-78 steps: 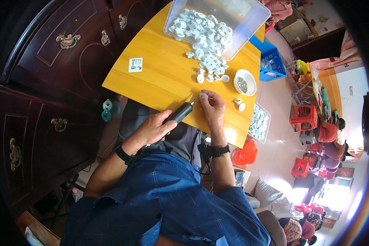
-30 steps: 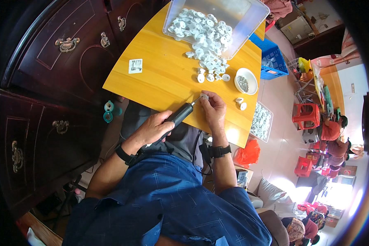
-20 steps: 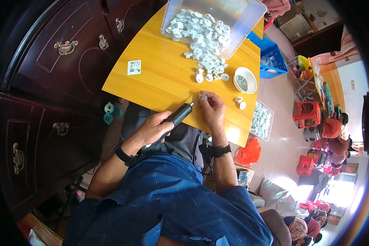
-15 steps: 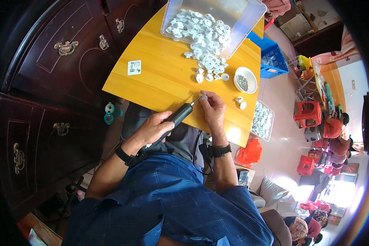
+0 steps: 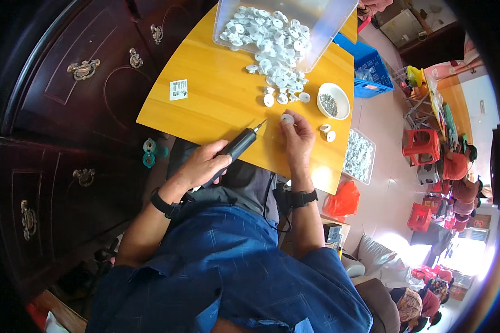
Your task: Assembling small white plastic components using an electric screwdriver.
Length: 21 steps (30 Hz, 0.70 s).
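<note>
Partway through a batch, judging by the spread. Pinched between thumb and fingers of the right hand, a white round piece, above the surface a little in from its near edge. Wrapped by the left hand, a black screwdriver, slanting across the near edge, with its bit pointing toward the piece but apart from it. Set aside by the right edge, a pair of white pieces, perhaps already finished. Apparently far more left in the heap of white parts toward the far edge; too small to tell finished ones from unfinished.

As for containers: at the far edge, an open clear tub, partly filled with those parts and spilling them toward the middle. Close to the right edge, a white bowl with small silvery bits, probably screws, in its bottom. On the floor past the right edge, a second clear tub, well filled with similar pale parts; farther up, a blue crate with something clear, perhaps bagged, inside.
</note>
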Available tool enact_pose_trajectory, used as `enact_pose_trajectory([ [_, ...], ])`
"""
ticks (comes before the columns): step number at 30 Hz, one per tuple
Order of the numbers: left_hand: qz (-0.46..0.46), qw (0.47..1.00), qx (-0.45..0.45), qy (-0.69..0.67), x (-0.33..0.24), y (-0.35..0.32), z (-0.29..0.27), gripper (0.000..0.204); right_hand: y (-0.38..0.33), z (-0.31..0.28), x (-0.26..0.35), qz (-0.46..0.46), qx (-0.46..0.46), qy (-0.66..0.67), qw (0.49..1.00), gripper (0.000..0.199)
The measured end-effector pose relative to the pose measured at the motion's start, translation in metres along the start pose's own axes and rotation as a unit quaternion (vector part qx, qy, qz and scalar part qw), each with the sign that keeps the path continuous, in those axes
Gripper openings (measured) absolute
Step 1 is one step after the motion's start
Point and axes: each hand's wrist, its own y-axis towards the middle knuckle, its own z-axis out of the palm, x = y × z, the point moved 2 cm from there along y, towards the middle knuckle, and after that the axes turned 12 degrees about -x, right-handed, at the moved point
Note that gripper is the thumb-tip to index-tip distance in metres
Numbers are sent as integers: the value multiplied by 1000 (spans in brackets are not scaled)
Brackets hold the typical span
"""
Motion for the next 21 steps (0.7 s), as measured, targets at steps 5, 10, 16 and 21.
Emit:
enact_pose_trajectory([
  [5,-1,1000,13,17,2,-4,-11,30,15,-18,17,-25,29,-73,997,24],
  [10,12,997,77,29,-8,-22,-11,40,16,-40,29,-79,7,-166,983,16],
  [16,-15,989,122,80,19,-44,-28,42,19,-56,12,-134,6,-286,949,15],
  [21,-60,973,168,147,49,-63,-53,34,20,-65,21,-130,-27,-370,920,17],
])
